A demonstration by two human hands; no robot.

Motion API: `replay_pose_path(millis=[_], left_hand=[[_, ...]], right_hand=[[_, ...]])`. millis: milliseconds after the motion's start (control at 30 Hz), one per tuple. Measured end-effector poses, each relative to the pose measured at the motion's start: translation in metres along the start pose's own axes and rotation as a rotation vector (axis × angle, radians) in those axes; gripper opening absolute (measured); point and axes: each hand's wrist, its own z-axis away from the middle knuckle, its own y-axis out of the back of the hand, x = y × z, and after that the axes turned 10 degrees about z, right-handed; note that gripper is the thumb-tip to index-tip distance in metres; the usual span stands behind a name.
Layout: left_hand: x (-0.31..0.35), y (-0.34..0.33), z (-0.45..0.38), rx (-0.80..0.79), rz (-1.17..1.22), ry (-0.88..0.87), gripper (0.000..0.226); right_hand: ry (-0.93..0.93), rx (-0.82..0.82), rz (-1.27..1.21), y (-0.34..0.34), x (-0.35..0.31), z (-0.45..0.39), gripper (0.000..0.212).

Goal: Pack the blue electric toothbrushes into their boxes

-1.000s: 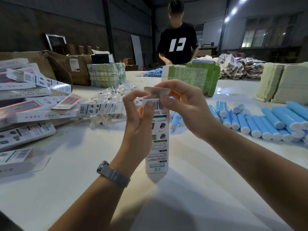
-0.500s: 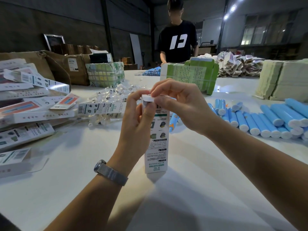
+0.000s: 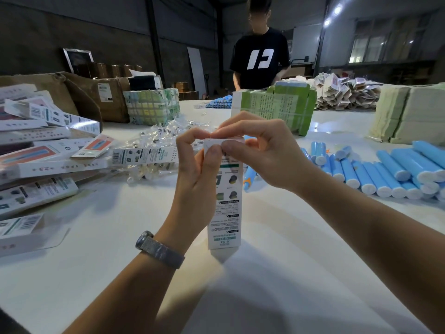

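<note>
A tall white toothbrush box [image 3: 225, 213] stands upright on the white table [image 3: 252, 285], its printed back toward me. My left hand [image 3: 196, 179] grips the box's upper left side, thumb on its top edge. My right hand [image 3: 260, 150] pinches the top flap, which lies folded down over the opening. What is inside the box is hidden. Several blue electric toothbrush handles [image 3: 375, 174] lie in rows at the right. One more blue handle [image 3: 249, 178] peeks out behind the box.
Packed and flat white boxes [image 3: 41, 155] pile up at the left. Bagged brush heads [image 3: 156, 138] lie behind them. Green leaflet stacks [image 3: 274, 112], pale stacks [image 3: 411, 114], cardboard cartons [image 3: 106, 97] and a person in a black shirt [image 3: 261, 59] stand at the far side.
The box's top flap, raised a second ago, has been folded down over the opening by my right fingers. Both hands have closed in on the box top.
</note>
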Motion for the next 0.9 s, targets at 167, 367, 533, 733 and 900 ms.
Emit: replay_pose_path(millis=[167,367,533,733,900], left_hand=[[0.002,-0.003,0.0,0.005,0.018,0.027,0.013],[0.001,-0.006,0.003,0.019,0.045,0.058,0.026],[0.003,-0.007,0.005,0.001,0.004,0.033,0.023],[0.003,-0.006,0.005,-0.01,-0.037,0.025,0.024],[0.002,-0.005,0.004,-0.018,-0.052,-0.016,0.025]], right_hand=[[-0.004,0.02,0.008,0.001,-0.002,-0.001,0.019],[-0.054,-0.032,0.004,0.007,-0.007,-0.002,0.012],[-0.042,-0.051,0.024,0.011,-0.008,-0.006,0.012],[0.0,0.111,0.074,0.006,-0.004,-0.007,0.013],[0.013,0.048,0.041,0.008,-0.003,-0.006,0.008]])
